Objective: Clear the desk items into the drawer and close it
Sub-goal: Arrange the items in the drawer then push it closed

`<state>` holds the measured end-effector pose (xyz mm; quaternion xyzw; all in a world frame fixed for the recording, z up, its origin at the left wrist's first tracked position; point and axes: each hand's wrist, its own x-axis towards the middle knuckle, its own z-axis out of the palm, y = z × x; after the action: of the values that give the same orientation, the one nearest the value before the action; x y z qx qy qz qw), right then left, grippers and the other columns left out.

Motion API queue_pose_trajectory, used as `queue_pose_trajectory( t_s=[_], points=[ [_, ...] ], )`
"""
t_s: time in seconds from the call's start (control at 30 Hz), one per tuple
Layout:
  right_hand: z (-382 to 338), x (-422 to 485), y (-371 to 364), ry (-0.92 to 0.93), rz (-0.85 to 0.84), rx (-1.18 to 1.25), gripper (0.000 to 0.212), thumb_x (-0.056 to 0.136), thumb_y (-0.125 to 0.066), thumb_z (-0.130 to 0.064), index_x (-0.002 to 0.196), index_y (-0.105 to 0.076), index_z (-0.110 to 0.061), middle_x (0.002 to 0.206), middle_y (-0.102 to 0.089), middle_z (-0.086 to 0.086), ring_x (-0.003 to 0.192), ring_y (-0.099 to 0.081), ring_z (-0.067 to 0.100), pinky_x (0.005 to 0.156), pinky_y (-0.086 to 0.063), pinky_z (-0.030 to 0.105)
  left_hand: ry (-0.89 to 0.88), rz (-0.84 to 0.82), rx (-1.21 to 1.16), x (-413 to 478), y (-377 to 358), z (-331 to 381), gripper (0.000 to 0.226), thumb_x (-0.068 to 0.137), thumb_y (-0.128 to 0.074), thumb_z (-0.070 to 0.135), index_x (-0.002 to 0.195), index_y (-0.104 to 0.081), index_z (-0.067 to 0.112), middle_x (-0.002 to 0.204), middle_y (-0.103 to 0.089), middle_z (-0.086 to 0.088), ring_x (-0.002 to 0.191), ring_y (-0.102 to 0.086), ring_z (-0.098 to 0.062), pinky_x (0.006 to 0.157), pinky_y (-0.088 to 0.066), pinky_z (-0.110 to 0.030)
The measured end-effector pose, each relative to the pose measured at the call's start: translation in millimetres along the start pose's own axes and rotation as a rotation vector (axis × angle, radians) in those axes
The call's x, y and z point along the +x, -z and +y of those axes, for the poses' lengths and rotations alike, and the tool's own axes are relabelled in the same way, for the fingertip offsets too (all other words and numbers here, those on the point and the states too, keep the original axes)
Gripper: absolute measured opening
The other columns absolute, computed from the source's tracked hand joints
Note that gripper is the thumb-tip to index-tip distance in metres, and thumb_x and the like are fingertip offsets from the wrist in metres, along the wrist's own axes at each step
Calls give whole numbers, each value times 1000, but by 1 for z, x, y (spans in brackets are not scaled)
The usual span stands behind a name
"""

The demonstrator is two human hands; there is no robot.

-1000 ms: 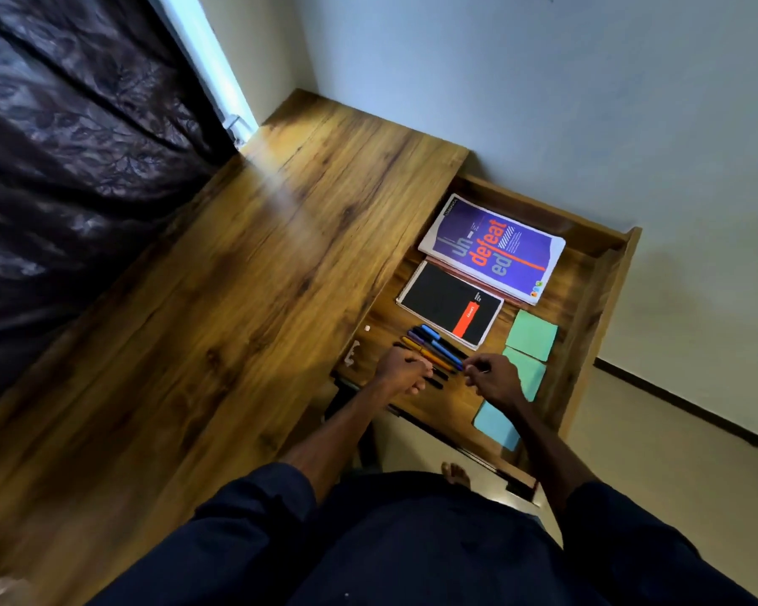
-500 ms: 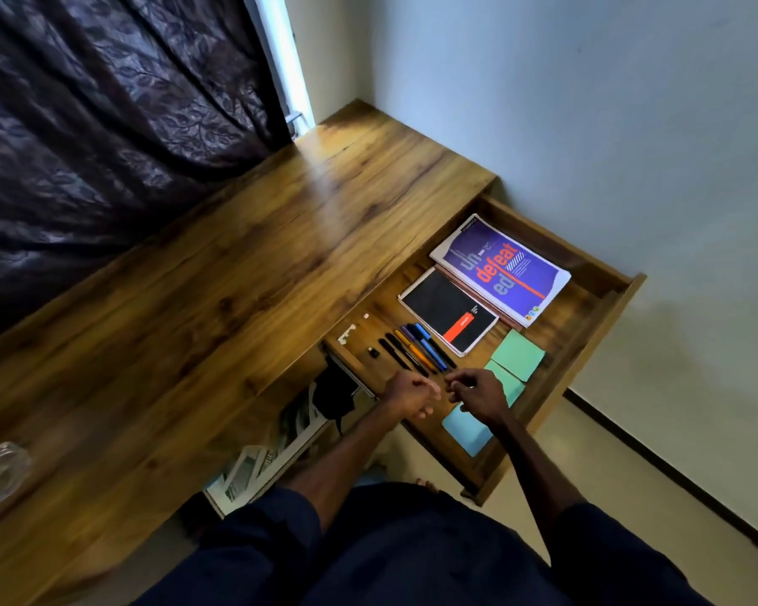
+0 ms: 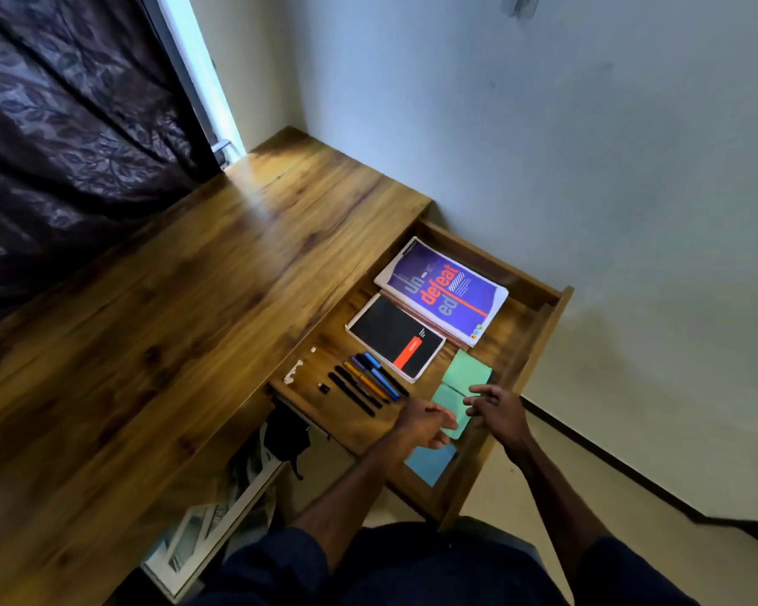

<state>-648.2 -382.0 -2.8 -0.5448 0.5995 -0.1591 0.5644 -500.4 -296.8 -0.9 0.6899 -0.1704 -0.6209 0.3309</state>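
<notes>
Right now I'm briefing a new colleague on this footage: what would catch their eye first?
The open drawer beside the desk top, with a purple book at its far end. Nearer lie a black notebook and a row of pens. Both hands, left and right, hover empty over green sticky notes.

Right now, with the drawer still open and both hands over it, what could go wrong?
1. Both the left hand and right hand hover over the open wooden drawer; shutting it too early might pinch fingers.
2. The purple "undefeated" book lies partly on the black notebook with a red stripe, so it may stand high enough to catch the desk edge.
3. The loose row of pens could roll on a hard push.
</notes>
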Motion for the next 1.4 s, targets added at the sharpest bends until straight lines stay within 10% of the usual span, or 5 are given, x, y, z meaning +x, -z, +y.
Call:
queue_pose_trajectory(
  t_s=[0.37, 0.6, 0.9, 1.4],
  points=[
    [8, 80, 86, -133, -205, 91, 16, 96, -61, -9, 101, -74, -3, 87, -77, 12, 73, -68, 19, 59, -51, 28, 182, 91, -373, 43, -115, 42, 14, 89, -67, 9, 93, -70, -4, 63, -67, -7, 44, -56, -13, 45, -42, -21],
    [38, 110, 140, -334, -213, 237, 30, 97, -61, -16, 117, -64, 7, 99, -72, 18, 83, -69, 24, 67, -57, 31, 392, 127, -816, 46, -195, 25, 79, 92, -51, 69, 128, -55, -2, 124, -66, -22, 104, -70, -34, 90, -59, -46],
    [1, 120, 136, -584, -479, 553, 81, 100, -50, -49, 154, -21, 4, 157, -28, 29, 145, -34, 40, 116, -38, 46, 186, 421, -1598, 39, -206, 39, 61, 103, -45, 42, 147, -41, 0, 149, -46, -25, 127, -57, -34, 100, -51, -44],
    [-74, 145, 42, -609, -600, 661, 87, 99, -44, -57, 159, -9, -6, 165, -10, 24, 151, -19, 41, 121, -26, 54, -81, 633, -2001, 50, -107, 92, 74, 102, -49, 39, 157, -18, 1, 163, -20, -26, 147, -30, -45, 124, -24, -51]
  ],
)
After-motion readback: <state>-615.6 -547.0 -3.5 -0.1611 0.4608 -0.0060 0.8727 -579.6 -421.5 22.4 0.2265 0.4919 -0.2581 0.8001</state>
